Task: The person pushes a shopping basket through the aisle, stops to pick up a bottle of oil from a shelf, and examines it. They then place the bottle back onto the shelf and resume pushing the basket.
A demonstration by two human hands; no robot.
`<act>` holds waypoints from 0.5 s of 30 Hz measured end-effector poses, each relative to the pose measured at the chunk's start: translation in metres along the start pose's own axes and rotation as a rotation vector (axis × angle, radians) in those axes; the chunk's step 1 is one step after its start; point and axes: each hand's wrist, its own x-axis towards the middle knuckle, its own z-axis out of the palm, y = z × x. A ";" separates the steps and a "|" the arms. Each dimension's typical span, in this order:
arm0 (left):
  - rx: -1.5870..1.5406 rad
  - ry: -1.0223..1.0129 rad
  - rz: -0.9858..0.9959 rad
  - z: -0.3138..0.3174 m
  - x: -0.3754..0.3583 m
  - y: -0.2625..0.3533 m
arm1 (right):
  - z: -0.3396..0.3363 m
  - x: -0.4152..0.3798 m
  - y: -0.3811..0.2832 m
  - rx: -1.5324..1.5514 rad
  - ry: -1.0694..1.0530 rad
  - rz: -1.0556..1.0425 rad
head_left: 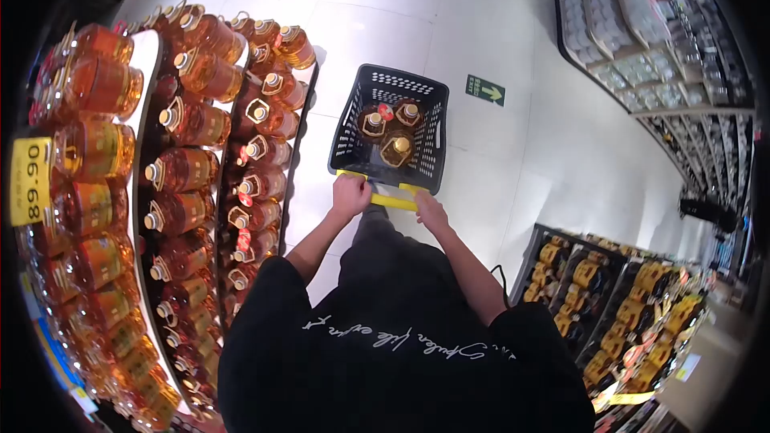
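Observation:
A black shopping basket (pixel 342 138) with slotted walls stands in front of me above the pale floor. Inside it are three large bottles of amber liquid, probably cooking oil: one bottle (pixel 373 123) at the left, another bottle (pixel 409 112) at the far right and a third bottle (pixel 396 149) nearer to me. My left hand (pixel 351 195) is closed round the left part of the yellow handle (pixel 389 200) on the basket's near side. The handle's right end is in my right hand (pixel 431 212), whose fingers are partly hidden.
Tiered shelves of amber bottles (pixel 188 170) run close along my left, with a yellow price sign (pixel 30 181). A crate-like stand of dark-and-yellow packages (pixel 585 277) is at my right. Farther right stand shelves of glassware (pixel 642 72). A green exit sign (pixel 486 91) marks the floor.

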 end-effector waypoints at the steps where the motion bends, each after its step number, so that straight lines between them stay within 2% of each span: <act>1: -0.018 0.019 -0.007 0.000 0.002 0.002 | -0.008 0.001 -0.013 -0.137 0.011 -0.112; 2: -0.030 0.039 -0.016 -0.001 0.003 0.005 | -0.018 0.001 -0.026 -0.226 -0.056 0.031; 5: -0.004 0.060 -0.023 -0.006 0.001 0.005 | -0.027 0.014 -0.043 -0.434 -0.078 -0.138; 6: 0.015 0.094 -0.030 -0.006 0.000 0.007 | -0.026 0.019 -0.044 -0.435 -0.056 -0.265; 9: 0.075 0.172 -0.038 -0.008 -0.002 0.016 | -0.014 0.044 -0.033 -0.105 -0.298 -0.274; 11: 0.082 0.262 -0.067 -0.010 -0.005 0.023 | -0.008 0.051 -0.037 -0.110 -0.386 -0.322; 13: 0.091 0.269 -0.138 -0.007 -0.010 0.026 | 0.001 0.061 -0.034 -0.078 -0.500 -0.350; 15: 0.149 0.347 -0.208 -0.001 -0.015 0.034 | -0.002 0.063 -0.045 0.129 -0.849 -0.151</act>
